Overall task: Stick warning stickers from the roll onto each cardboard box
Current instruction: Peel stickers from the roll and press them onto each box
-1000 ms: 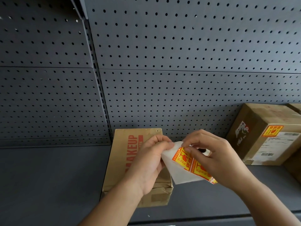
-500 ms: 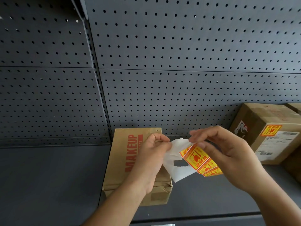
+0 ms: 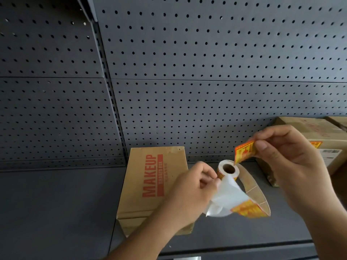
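Note:
A brown cardboard box (image 3: 150,186) printed MAKEUP in red lies flat on the grey shelf. In front of it my left hand (image 3: 189,196) holds the white backing strip (image 3: 229,197) of the sticker roll (image 3: 228,170), whose cardboard core faces me. The strip loops down to several yellow-and-red stickers at its lower end. My right hand (image 3: 289,166) pinches a single peeled yellow-and-red warning sticker (image 3: 245,153) just above and right of the roll. A second cardboard box (image 3: 323,147) at the right carries a yellow sticker and a white label, partly hidden by my right hand.
A grey pegboard wall (image 3: 206,72) rises behind the shelf (image 3: 56,212). The shelf's front edge runs along the bottom. Another box corner (image 3: 339,122) shows at the far right edge.
My right hand has pulled one sticker off the strip and lifted it up and right. The roll and its loose backing strip have come into view by my left hand.

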The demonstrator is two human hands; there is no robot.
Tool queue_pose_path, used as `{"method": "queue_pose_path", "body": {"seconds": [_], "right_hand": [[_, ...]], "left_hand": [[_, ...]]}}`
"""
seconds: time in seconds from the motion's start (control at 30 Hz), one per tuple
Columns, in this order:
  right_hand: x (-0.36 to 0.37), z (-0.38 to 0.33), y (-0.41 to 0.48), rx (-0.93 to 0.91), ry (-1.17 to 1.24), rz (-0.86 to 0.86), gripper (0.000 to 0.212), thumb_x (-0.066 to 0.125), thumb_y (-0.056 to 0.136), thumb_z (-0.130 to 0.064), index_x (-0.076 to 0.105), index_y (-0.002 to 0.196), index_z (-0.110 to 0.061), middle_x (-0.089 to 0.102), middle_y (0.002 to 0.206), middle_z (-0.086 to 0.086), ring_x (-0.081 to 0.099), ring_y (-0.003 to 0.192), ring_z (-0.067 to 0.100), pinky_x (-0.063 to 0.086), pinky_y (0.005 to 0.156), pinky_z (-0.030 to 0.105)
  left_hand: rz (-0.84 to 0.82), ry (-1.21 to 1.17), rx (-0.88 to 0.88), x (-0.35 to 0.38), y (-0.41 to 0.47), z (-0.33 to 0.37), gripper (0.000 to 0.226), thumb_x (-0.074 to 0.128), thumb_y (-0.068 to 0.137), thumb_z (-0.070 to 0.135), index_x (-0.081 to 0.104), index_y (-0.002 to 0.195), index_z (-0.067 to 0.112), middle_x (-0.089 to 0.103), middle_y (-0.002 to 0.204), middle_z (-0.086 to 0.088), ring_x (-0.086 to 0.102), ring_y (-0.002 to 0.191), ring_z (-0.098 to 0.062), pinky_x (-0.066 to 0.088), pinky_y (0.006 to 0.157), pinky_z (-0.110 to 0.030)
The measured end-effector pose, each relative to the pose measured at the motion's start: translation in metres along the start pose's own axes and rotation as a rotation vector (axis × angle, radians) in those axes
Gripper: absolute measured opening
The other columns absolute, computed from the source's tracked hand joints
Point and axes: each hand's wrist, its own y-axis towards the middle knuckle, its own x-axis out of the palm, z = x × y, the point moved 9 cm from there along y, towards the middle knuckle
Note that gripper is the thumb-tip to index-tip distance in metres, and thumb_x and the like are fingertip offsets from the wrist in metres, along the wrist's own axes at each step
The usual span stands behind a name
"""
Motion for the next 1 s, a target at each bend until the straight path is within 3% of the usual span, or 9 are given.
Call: {"method": "queue_pose_path", "body": {"seconds": [0.1, 0.2, 0.3, 0.4, 0.5, 0.63, 0.77, 0.87, 1.0], "right_hand": [[0.013, 0.001, 0.0, 0.032, -0.021, -0.073, 0.008, 0.066, 0.086, -0.02, 0.071, 0.092, -0.023, 0.072, 0.088, 0.012, 0.069, 0.082, 0.024, 0.059, 0.074, 0.029], [0.029, 0.004, -0.001, 0.088, -0.073, -0.172, 0.008, 0.069, 0.086, -0.023, 0.073, 0.092, -0.021, 0.072, 0.089, 0.012, 0.067, 0.084, 0.035, 0.057, 0.074, 0.041], [0.045, 0.009, -0.003, 0.139, -0.114, -0.262, 0.014, 0.067, 0.082, -0.02, 0.076, 0.091, -0.023, 0.075, 0.088, 0.01, 0.069, 0.084, 0.035, 0.057, 0.074, 0.044], [0.071, 0.016, -0.007, 0.169, -0.115, -0.394, 0.019, 0.068, 0.083, -0.02, 0.077, 0.099, -0.024, 0.077, 0.091, 0.009, 0.073, 0.087, 0.029, 0.061, 0.078, 0.037], [0.088, 0.018, -0.004, 0.168, -0.099, -0.417, 0.03, 0.07, 0.082, -0.015, 0.074, 0.11, -0.025, 0.075, 0.095, 0.006, 0.073, 0.086, 0.021, 0.059, 0.078, 0.025], [0.107, 0.02, 0.0, 0.132, -0.174, -0.414, 0.045, 0.07, 0.089, -0.012, 0.063, 0.128, -0.032, 0.072, 0.11, -0.005, 0.072, 0.087, 0.02, 0.061, 0.075, 0.036], [0.112, 0.039, -0.001, 0.281, -0.024, -0.247, 0.048, 0.067, 0.082, -0.031, 0.058, 0.129, -0.026, 0.072, 0.109, 0.0, 0.074, 0.088, 0.02, 0.06, 0.083, 0.046], [0.132, 0.061, -0.018, 0.503, 0.172, -0.238, 0.049, 0.068, 0.08, -0.031, 0.058, 0.126, -0.019, 0.076, 0.103, 0.009, 0.074, 0.089, 0.026, 0.059, 0.084, 0.045], [0.153, 0.065, -0.025, 0.552, 0.247, -0.242, 0.021, 0.064, 0.093, -0.017, 0.068, 0.112, -0.01, 0.076, 0.096, 0.015, 0.073, 0.085, 0.029, 0.06, 0.08, 0.04]], "left_hand": [[-0.058, 0.128, 0.092, 0.005, -0.008, 0.009, 0.018, 0.053, 0.1, 0.045, 0.064, 0.111, 0.036, 0.07, 0.112, 0.021, 0.06, 0.103, 0.013, 0.047, 0.084, -0.007], [0.027, -0.124, 0.141, -0.013, -0.013, 0.016, 0.027, 0.048, 0.102, 0.044, 0.07, 0.108, 0.029, 0.073, 0.107, 0.012, 0.066, 0.104, 0.002, 0.053, 0.095, -0.022], [0.047, -0.396, 0.112, -0.03, -0.014, 0.013, 0.043, 0.051, 0.099, 0.051, 0.071, 0.102, 0.013, 0.072, 0.093, -0.002, 0.069, 0.089, -0.014, 0.059, 0.085, -0.038], [0.045, -0.405, 0.116, -0.04, -0.018, 0.017, 0.031, 0.067, 0.09, 0.044, 0.071, 0.097, 0.014, 0.069, 0.079, 0.0, 0.064, 0.072, -0.011, 0.055, 0.067, -0.028], [0.143, -0.413, 0.083, -0.055, -0.021, 0.007, 0.015, 0.075, 0.087, 0.027, 0.069, 0.091, 0.013, 0.067, 0.069, -0.001, 0.062, 0.061, -0.013, 0.053, 0.06, -0.026], [0.299, -0.473, 0.059, -0.077, -0.028, -0.004, 0.011, 0.073, 0.089, 0.016, 0.067, 0.087, 0.006, 0.067, 0.064, -0.005, 0.062, 0.055, -0.015, 0.049, 0.052, -0.02], [0.505, -0.617, 0.025, -0.102, -0.035, -0.018, 0.012, 0.069, 0.092, 0.013, 0.067, 0.094, 0.001, 0.071, 0.071, -0.008, 0.066, 0.061, -0.019, 0.057, 0.059, -0.032], [0.571, -0.761, -0.02, -0.11, -0.038, -0.03, 0.009, 0.067, 0.093, 0.01, 0.065, 0.094, 0.001, 0.074, 0.079, -0.012, 0.069, 0.067, -0.019, 0.061, 0.065, -0.029], [0.557, -0.81, -0.048, -0.107, -0.042, -0.036, 0.012, 0.067, 0.093, 0.01, 0.064, 0.097, -0.001, 0.076, 0.085, -0.015, 0.073, 0.072, -0.019, 0.061, 0.067, -0.026]]}}
